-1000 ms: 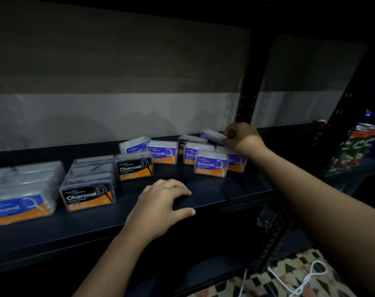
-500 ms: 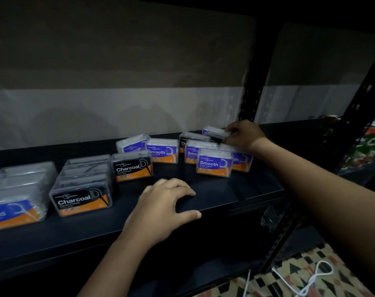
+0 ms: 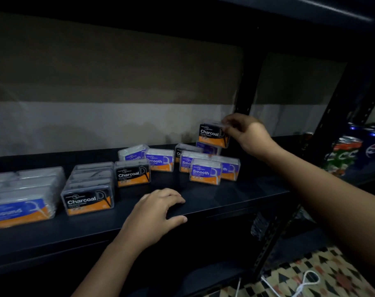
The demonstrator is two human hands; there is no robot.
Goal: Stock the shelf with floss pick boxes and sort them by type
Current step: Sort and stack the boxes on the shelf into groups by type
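Observation:
My right hand (image 3: 247, 132) pinches a black Charcoal box (image 3: 212, 135) by its right end and holds it in the air above the back of the Smooth cluster. Purple Smooth boxes (image 3: 206, 171) stand in a loose group on the dark shelf (image 3: 225, 196), with another Charcoal box (image 3: 179, 151) half hidden among them. Further left, a single Charcoal box (image 3: 132, 172) stands beside a row of Charcoal boxes (image 3: 88, 199). Blue Round boxes (image 3: 19, 207) fill the far left. My left hand (image 3: 156, 213) rests on the shelf's front edge with curled fingers, holding nothing.
A black perforated upright (image 3: 323, 133) closes the shelf bay on the right. Soda cans (image 3: 343, 155) stand on the neighbouring shelf beyond it. A second shelf board hangs overhead. Below, a patterned floor with a white cable (image 3: 304, 284) shows.
My right hand has lifted a Charcoal box up out of the back of the Smooth cluster. My left hand stayed on the shelf edge.

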